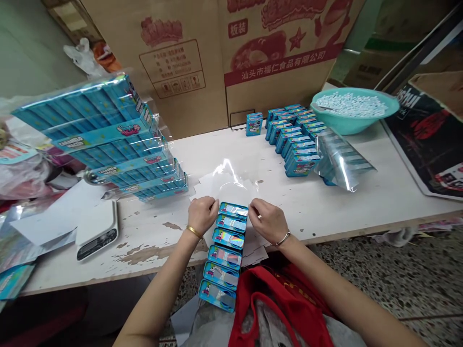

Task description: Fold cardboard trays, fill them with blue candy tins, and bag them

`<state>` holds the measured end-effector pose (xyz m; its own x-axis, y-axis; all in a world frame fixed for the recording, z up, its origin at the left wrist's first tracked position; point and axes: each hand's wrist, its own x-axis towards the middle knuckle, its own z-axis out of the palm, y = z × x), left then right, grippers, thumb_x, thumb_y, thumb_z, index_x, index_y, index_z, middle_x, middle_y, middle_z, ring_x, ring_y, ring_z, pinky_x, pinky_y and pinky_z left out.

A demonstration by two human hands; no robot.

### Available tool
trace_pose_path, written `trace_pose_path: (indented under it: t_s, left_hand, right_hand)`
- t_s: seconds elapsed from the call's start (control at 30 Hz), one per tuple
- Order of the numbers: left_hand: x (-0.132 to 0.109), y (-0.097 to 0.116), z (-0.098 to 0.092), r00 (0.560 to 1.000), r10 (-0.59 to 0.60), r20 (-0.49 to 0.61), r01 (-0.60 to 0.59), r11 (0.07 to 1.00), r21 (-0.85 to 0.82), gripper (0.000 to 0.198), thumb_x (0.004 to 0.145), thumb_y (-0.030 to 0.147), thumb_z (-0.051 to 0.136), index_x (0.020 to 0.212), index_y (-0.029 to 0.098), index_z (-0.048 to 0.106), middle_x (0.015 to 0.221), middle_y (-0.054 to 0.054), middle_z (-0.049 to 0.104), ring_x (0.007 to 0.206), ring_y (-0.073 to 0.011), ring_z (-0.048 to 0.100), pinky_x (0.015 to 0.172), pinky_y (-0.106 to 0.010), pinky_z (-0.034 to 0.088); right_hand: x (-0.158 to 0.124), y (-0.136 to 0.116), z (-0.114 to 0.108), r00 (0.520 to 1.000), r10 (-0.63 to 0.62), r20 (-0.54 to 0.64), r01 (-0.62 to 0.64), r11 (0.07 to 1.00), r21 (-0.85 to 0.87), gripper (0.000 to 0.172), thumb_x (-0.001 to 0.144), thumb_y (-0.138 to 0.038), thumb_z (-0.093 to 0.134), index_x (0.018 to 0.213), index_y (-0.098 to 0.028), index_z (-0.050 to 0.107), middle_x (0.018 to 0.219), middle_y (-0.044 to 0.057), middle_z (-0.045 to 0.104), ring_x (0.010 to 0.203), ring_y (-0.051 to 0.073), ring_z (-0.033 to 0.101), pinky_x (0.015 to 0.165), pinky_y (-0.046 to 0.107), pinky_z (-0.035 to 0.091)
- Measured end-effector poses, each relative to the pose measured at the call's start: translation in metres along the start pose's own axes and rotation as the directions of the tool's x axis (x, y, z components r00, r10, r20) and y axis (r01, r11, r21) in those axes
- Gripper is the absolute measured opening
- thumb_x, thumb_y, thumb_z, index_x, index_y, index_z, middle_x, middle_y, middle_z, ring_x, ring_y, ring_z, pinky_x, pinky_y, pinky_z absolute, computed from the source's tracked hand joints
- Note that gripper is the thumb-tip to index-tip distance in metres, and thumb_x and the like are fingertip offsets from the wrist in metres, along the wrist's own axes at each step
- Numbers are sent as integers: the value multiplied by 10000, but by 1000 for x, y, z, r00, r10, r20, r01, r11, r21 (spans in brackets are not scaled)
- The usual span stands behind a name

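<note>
A row of several small blue tins runs from my lap up to the front edge of the white table. My left hand and my right hand sit either side of the topmost tin, fingers curled. Both pinch the mouth of a clear plastic bag that lies flat on the table just beyond the row. The top tin appears to be at the bag's opening.
Wrapped packs of blue tins are stacked at the left, beside a white scale. More loose tins and clear bags lie at the back right, next to a teal bowl of white pellets. Cardboard boxes stand behind.
</note>
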<state>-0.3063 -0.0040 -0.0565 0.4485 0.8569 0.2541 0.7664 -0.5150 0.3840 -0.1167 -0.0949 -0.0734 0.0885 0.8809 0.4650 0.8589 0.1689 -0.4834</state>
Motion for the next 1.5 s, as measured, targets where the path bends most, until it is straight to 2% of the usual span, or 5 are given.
trace_pose_path:
  t_s: [0.33, 0.53, 0.67, 0.87, 1.5]
  left_hand:
    - [1, 6, -17, 990, 104, 96, -124, 966, 229, 375, 888, 277, 419, 548, 184, 548, 628, -53, 599, 598, -155, 513, 568, -299, 246]
    - [8, 5, -19, 974, -49, 222, 34, 997, 72, 382, 868, 315, 466, 512, 183, 503, 516, -5, 512, 513, -127, 437, 531, -284, 216]
    - [11, 2, -21, 984, 120, 135, -143, 974, 174, 379, 891, 278, 427, 532, 183, 502, 583, -36, 546, 565, -145, 465, 562, -303, 233]
    - [-3, -17, -22, 896, 413, 164, -438, 883, 168, 354, 921, 263, 407, 592, 193, 517, 610, -38, 532, 618, -155, 477, 615, -320, 289]
    - [-24, -33, 2, 915, 393, 85, -401, 909, 116, 196, 893, 272, 449, 804, 207, 611, 762, -62, 632, 729, -199, 527, 656, -341, 329]
  right_hand:
    - [-2, -9, -4, 998, 27, 52, -23, 997, -76, 231, 880, -181, 382, 700, -193, 525, 683, 41, 596, 613, 142, 508, 561, 261, 288]
    - [3, -7, -5, 993, 27, 119, -20, 998, -59, 202, 880, -177, 391, 730, -190, 525, 687, 34, 579, 629, 145, 509, 580, 257, 308]
    - [2, -10, -6, 993, 16, 119, -5, 996, -89, 239, 907, -176, 363, 739, -184, 533, 707, 44, 578, 645, 149, 512, 582, 262, 309]
    - [-19, -16, 1, 990, -38, 132, 58, 987, -151, 289, 935, -187, 347, 717, -191, 537, 672, 29, 566, 587, 134, 490, 578, 266, 302]
    - [-32, -18, 16, 967, 227, 118, -188, 943, -275, 225, 853, -244, 423, 692, -184, 568, 606, 36, 621, 555, 144, 515, 554, 284, 238]
